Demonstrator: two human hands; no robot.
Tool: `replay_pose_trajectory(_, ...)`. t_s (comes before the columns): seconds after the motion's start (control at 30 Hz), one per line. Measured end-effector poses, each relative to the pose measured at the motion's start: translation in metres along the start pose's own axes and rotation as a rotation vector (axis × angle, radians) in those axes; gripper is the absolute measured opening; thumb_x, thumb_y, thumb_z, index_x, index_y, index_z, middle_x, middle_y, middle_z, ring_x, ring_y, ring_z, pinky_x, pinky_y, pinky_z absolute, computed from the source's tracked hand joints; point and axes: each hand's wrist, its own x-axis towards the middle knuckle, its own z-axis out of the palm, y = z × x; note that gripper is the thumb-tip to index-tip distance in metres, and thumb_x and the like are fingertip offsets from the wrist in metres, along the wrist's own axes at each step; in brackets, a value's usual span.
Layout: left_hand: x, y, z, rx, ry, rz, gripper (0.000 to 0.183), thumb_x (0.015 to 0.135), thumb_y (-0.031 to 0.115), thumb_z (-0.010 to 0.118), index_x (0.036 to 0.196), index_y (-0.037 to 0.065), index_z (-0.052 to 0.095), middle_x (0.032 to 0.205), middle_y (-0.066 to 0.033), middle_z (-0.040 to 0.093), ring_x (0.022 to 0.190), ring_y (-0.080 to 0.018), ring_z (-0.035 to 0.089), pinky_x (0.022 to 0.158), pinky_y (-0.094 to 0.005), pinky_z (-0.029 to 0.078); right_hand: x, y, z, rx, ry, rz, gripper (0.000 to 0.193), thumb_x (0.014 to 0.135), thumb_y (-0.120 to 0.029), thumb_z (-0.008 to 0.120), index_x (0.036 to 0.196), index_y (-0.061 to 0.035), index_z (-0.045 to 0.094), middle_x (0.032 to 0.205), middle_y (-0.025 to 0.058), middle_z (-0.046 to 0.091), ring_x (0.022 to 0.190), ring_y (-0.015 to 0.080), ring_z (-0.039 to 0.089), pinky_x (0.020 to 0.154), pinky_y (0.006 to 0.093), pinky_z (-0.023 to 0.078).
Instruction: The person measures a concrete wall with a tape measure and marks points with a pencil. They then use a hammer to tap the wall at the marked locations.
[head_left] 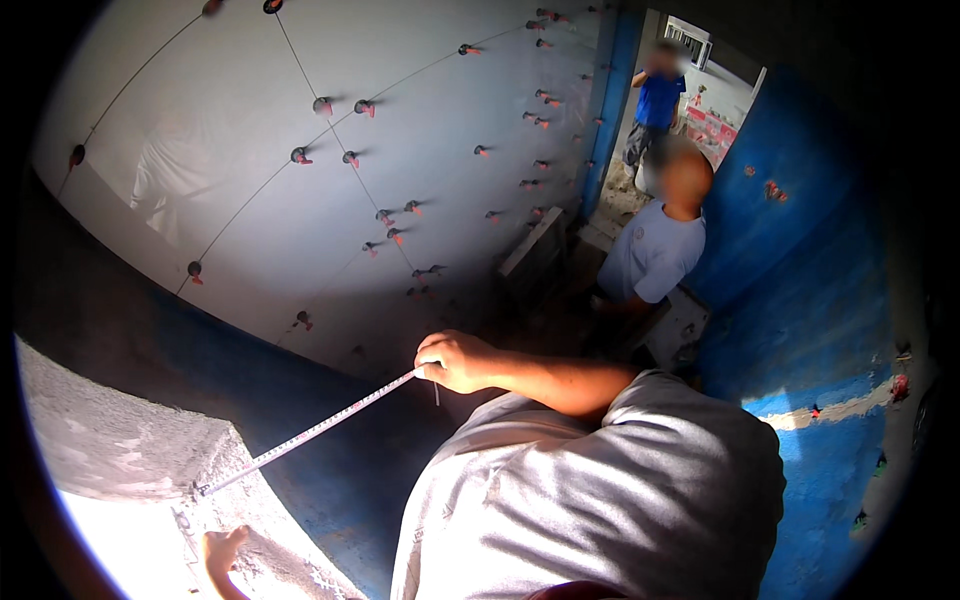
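A white tape measure (pixel 310 433) with fine markings runs slanting across the left half of the head view. My right hand (pixel 455 362) is closed round its upper end, the arm reaching across in front of my grey shirt. A short thin strip hangs below that fist. At its lower end the tape meets the corner of a rough, pale plaster ledge (pixel 245 480) beside a bright opening. Close to this ledge, at the lower left, is my left hand (pixel 222 548), with nothing visible in it and thumb held apart. Glare washes out part of its fingers.
Large pale wall tiles (pixel 420 140) with several black-and-red levelling clips (pixel 302 156) cover the far wall. A person in a light shirt (pixel 655 250) stands below right, another in blue (pixel 657 98) at the doorway. The right wall (pixel 790 260) is coated blue.
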Motion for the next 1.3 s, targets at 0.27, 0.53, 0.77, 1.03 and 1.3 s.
replay_pose_trajectory(0.27, -0.006, 0.013, -0.011, 0.056, -0.063, -0.040, 0.056, 0.075, 0.048, 0.095, 0.079, -0.005, 0.077, 0.063, -0.0109, 0.066, 0.050, -0.0232, 0.061, 0.042, -0.0393, 0.050, 0.002, -0.008, 0.001, 0.010, -0.044, 0.039, 0.026, 0.103, -0.030, 0.067, 0.106, -0.0058, 0.076, 0.104, 0.0153, 0.073, 0.107, 0.0378, 0.069, 0.093, 0.0489, 0.055)
replay_pose_trajectory(0.53, -0.006, 0.013, -0.011, 0.042, -0.040, 0.004, 0.054, 0.076, 0.046, 0.093, 0.070, -0.004, 0.073, 0.059, -0.0096, 0.062, 0.047, -0.0223, 0.058, 0.040, -0.0393, 0.048, 0.003, -0.010, 0.000, -0.015, -0.080, 0.065, 0.029, 0.104, -0.034, 0.066, 0.107, -0.0070, 0.077, 0.100, 0.0157, 0.073, 0.105, 0.0383, 0.069, 0.093, 0.0500, 0.054)
replay_pose_trajectory(0.77, -0.019, 0.022, -0.010, -0.011, 0.001, -0.031, 0.052, 0.077, 0.043, 0.092, 0.062, 0.000, 0.068, 0.056, -0.0069, 0.059, 0.043, -0.0197, 0.054, 0.038, -0.0390, 0.045, 0.008, -0.016, -0.009, -0.046, -0.059, 0.065, 0.030, 0.103, -0.035, 0.067, 0.107, -0.0075, 0.077, 0.098, 0.0160, 0.073, 0.105, 0.0382, 0.069, 0.092, 0.0503, 0.055)
replay_pose_trajectory(1.03, -0.026, 0.045, -0.017, 0.053, -0.004, -0.090, 0.054, 0.076, 0.044, 0.094, 0.064, -0.001, 0.066, 0.057, -0.0091, 0.060, 0.046, -0.0209, 0.054, 0.042, -0.0420, 0.043, 0.014, -0.017, -0.013, -0.078, -0.044, 0.070, 0.029, 0.103, -0.035, 0.068, 0.108, -0.0086, 0.077, 0.098, 0.0150, 0.073, 0.106, 0.0375, 0.069, 0.091, 0.0500, 0.055)
replay_pose_trajectory(1.3, -0.026, 0.025, -0.013, 0.042, -0.022, -0.111, 0.058, 0.073, 0.046, 0.097, 0.061, 0.001, 0.063, 0.053, -0.0059, 0.057, 0.042, -0.0179, 0.051, 0.042, -0.0402, 0.043, 0.033, -0.023, -0.004, -0.061, -0.025, -0.011, 0.025, 0.102, -0.031, 0.069, 0.105, -0.0082, 0.077, 0.099, 0.0144, 0.074, 0.104, 0.0379, 0.069, 0.092, 0.0495, 0.055)
